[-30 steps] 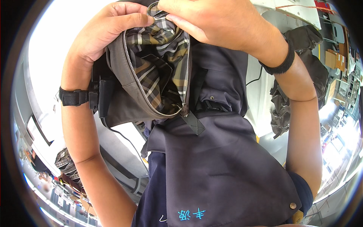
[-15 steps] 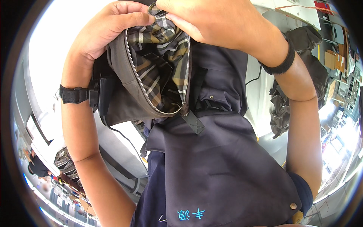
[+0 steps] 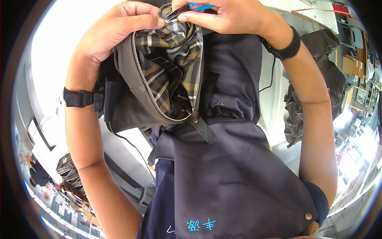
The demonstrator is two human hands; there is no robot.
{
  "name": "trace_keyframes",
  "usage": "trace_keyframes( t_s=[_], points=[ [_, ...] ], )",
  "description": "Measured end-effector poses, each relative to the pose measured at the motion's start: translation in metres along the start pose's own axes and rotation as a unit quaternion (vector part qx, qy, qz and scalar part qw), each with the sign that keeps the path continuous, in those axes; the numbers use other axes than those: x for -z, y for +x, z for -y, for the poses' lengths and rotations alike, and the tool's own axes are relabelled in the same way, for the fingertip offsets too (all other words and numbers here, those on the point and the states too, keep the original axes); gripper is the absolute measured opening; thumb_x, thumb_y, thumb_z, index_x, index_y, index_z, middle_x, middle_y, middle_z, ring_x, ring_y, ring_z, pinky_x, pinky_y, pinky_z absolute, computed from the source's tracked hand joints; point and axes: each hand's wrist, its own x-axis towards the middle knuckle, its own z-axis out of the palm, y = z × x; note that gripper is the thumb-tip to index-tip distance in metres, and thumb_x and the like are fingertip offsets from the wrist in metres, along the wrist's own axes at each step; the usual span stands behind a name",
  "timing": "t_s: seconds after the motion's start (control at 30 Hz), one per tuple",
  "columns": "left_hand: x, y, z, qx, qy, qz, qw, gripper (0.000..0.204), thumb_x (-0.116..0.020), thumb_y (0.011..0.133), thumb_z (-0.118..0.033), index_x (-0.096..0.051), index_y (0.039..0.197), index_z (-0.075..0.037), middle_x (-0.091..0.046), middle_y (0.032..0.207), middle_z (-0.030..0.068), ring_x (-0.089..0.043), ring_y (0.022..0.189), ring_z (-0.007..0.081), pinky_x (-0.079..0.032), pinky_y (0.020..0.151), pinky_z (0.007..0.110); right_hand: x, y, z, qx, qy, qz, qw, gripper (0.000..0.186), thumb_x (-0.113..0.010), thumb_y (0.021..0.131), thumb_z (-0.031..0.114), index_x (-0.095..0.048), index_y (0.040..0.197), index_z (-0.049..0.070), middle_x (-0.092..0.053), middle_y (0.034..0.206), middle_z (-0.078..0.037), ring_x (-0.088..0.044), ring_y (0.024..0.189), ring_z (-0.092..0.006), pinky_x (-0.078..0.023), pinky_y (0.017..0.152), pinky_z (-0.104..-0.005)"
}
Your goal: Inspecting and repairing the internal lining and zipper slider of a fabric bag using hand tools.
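A dark grey fabric bag [image 3: 126,71] lies with its zipped mouth gaping, its plaid lining [image 3: 167,73] showing inside. Along the rim run the metal zipper teeth [image 3: 140,69], and a dark strap tab [image 3: 205,131] sticks out at the near end. My left hand [image 3: 119,26] pinches the far edge of the bag's mouth between thumb and fingers. Close beside it, my right hand [image 3: 238,16] holds thread snips with a blue handle [image 3: 203,6]. The dark blades [image 3: 177,13] point left over the lining at the zipper's far end; whether they touch thread cannot be made out.
A dark apron [image 3: 234,171] covers my lap below the bag. Dark bags [image 3: 294,119] are heaped on the right, and plaid pieces [image 3: 67,167] are stacked at lower left. A black cable [image 3: 129,142] hangs from my left wrist strap. A person [image 3: 39,174] is far left.
My right hand has drawn back to the right and turned, bringing the blue snips into sight. My left hand keeps its pinch on the bag, almost unmoved.
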Motion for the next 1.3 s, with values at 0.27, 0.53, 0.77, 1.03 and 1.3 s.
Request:
trace_keyframes(
  t_s=[0.27,0.53,0.77,1.03,1.3],
  points=[
    [0.000,-0.005,-0.001,0.023,-0.023,-0.003,0.999,0.018,-0.076,0.093,-0.019,-0.074,0.103,-0.004,-0.073,0.092,-0.0026,-0.065,0.083,0.0032,-0.052,0.080,0.020,-0.019,-0.005,-0.007,-0.049,0.169,-0.032,0.984,0.020,-0.074,0.089,0.009,-0.070,0.106,0.002,-0.071,0.092,-0.015,-0.067,0.079,-0.0261,-0.053,0.074,-0.0318],
    [-0.003,0.001,0.002,0.012,-0.007,-0.032,0.999,0.021,-0.077,0.092,-0.019,-0.075,0.105,-0.003,-0.074,0.094,-0.0011,-0.066,0.084,0.0044,-0.052,0.081,0.020,0.000,-0.005,0.013,-0.041,-0.038,-0.002,0.998,0.019,-0.072,0.088,0.015,-0.070,0.104,0.005,-0.072,0.093,-0.014,-0.070,0.078,-0.0340,-0.055,0.068,-0.0364],
    [-0.002,0.006,0.000,0.000,0.000,-0.003,1.000,0.020,-0.077,0.091,-0.020,-0.075,0.102,-0.003,-0.073,0.092,-0.0020,-0.066,0.084,0.0042,-0.052,0.081,0.020,0.003,-0.004,0.026,-0.017,-0.133,0.002,0.991,0.013,-0.069,0.088,0.015,-0.065,0.097,0.007,-0.065,0.078,-0.012,-0.066,0.068,-0.0336,-0.051,0.058,-0.0407],
    [0.001,0.001,0.002,0.003,-0.006,-0.006,1.000,0.018,-0.077,0.092,-0.020,-0.075,0.101,-0.005,-0.073,0.091,-0.0029,-0.065,0.082,0.0034,-0.051,0.079,0.019,-0.002,-0.004,0.032,-0.030,-0.141,-0.007,0.989,0.012,-0.067,0.089,0.014,-0.065,0.097,0.005,-0.065,0.078,-0.012,-0.066,0.069,-0.0333,-0.051,0.059,-0.0409],
    [-0.002,0.006,0.001,-0.010,-0.010,-0.001,1.000,0.019,-0.077,0.092,-0.019,-0.075,0.102,-0.003,-0.073,0.092,-0.0022,-0.065,0.082,0.0039,-0.052,0.079,0.020,-0.002,-0.007,0.032,-0.040,-0.145,-0.005,0.989,0.012,-0.066,0.089,0.014,-0.065,0.098,0.005,-0.065,0.078,-0.013,-0.066,0.069,-0.0330,-0.051,0.059,-0.0410]
  ],
)
